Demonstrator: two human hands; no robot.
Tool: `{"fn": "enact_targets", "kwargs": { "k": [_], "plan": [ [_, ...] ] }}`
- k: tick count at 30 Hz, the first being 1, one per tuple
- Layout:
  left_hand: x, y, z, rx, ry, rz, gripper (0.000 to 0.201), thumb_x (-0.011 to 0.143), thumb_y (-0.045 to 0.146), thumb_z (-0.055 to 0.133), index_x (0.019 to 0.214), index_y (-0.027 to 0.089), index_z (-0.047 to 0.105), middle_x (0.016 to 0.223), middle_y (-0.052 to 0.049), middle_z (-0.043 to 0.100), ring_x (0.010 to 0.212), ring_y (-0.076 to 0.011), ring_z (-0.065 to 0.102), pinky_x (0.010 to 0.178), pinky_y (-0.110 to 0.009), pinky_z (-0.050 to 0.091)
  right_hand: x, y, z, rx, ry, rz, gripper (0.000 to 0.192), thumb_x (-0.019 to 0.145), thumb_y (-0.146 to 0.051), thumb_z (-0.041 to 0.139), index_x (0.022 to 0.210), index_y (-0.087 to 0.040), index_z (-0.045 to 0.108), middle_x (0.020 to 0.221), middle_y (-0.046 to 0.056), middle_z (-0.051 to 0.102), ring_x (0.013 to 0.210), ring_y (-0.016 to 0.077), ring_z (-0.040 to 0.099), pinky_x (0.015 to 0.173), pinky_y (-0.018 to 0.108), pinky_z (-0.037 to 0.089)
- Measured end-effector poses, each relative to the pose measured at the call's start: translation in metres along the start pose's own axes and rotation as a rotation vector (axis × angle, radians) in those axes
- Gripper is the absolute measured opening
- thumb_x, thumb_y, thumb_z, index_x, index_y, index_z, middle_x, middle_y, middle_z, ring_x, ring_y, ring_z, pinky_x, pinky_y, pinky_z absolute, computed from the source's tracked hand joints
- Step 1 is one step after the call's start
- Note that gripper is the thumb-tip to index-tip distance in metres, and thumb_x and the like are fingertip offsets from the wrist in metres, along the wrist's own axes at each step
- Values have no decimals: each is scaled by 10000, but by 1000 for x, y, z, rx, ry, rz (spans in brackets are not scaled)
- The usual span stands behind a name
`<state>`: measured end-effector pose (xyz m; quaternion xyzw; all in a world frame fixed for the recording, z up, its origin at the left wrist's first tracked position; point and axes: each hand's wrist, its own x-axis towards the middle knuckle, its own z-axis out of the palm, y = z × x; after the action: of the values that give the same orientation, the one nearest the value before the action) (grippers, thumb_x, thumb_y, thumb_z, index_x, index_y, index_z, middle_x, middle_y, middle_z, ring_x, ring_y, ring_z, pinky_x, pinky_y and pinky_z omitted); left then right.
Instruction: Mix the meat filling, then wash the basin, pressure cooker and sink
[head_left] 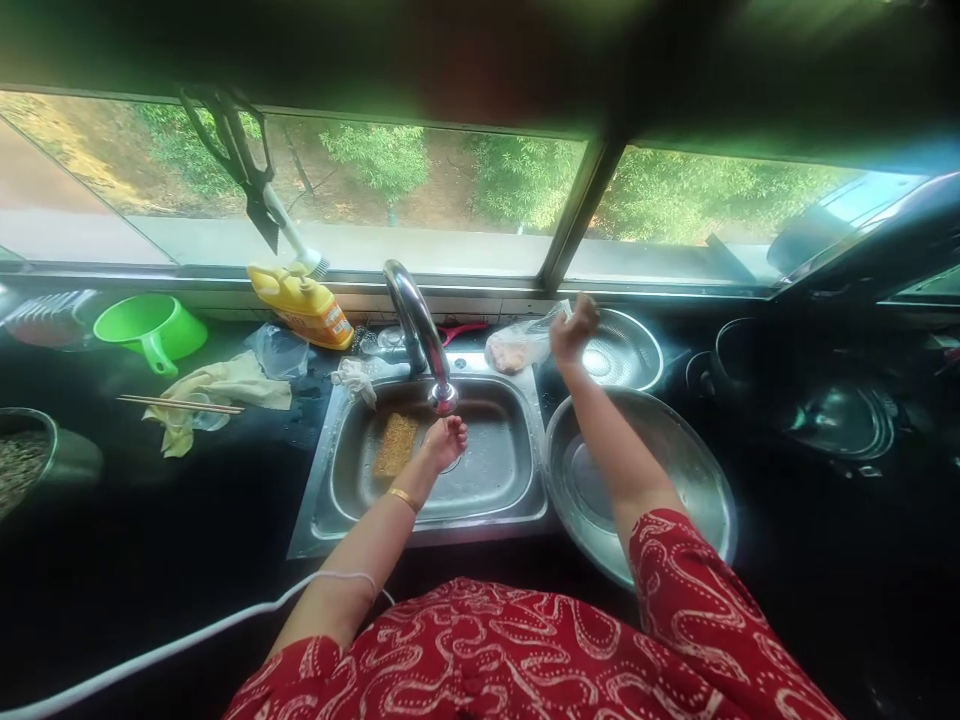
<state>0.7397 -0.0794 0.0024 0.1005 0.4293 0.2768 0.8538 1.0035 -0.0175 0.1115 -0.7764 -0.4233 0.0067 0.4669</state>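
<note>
Over the sink (487, 500), just below the tip of the curved metal tap (414, 310), is my left hand (444, 442). Its fingers are curled in, and whatever may be inside them is hidden. My right hand (576, 328) reaches to the back of the counter, at the top of a clear plastic bag (536, 338). Its fingers are closed at the bag's edge, a little blurred. Something pale pinkish (507, 352) lies in the bag, beside the sink's back right corner. A brown scrubbing pad (395, 446) rests in the left of the basin.
A wide steel basin (716, 500) stands right of the sink, with a perforated steel bowl (637, 350) behind it. To the left are a yellow bottle (307, 305), a green mug (150, 325), a cloth (225, 385) with chopsticks (180, 404), and a steel pot (71, 465). A white cable (187, 640) crosses my left forearm.
</note>
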Motion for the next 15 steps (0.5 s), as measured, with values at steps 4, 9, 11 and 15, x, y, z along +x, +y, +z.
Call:
{"fn": "enact_targets", "kwargs": {
  "k": [4, 9, 11, 15],
  "plan": [
    [9, -7, -13, -1, 178, -15, 148, 814, 124, 436, 682, 166, 489, 539, 7, 531, 401, -86, 462, 420, -186, 355, -53, -19, 86, -224, -618, -256, 423, 868, -60, 354, 1227, -123, 567, 1222, 150, 607, 1181, 210, 517, 1040, 338, 381],
    [6, -18, -34, 81, 270, 7, 178, 847, 146, 456, 682, 157, 520, 533, 6, 548, 385, -72, 449, 401, -174, 316, -66, -16, 162, -394, -785, -143, 362, 860, -20, 410, 1167, -58, 598, 1189, 215, 615, 1074, 228, 601, 942, 315, 440],
    [5, -19, -43, 101, 292, 14, 159, 839, 149, 485, 690, 146, 536, 538, 5, 554, 392, -66, 448, 406, -173, 316, -49, -9, 175, -429, -744, -76, 382, 874, -6, 376, 1201, -29, 573, 1213, 247, 594, 1090, 242, 608, 930, 325, 449],
    [13, -20, -59, 96, 365, 22, 155, 822, 152, 525, 668, 135, 533, 539, 3, 553, 399, -59, 442, 417, -172, 320, -22, -1, 197, -463, -710, 38, 365, 897, -16, 365, 1172, -14, 604, 1158, 254, 632, 1096, 262, 630, 908, 321, 467]
  ]
}}
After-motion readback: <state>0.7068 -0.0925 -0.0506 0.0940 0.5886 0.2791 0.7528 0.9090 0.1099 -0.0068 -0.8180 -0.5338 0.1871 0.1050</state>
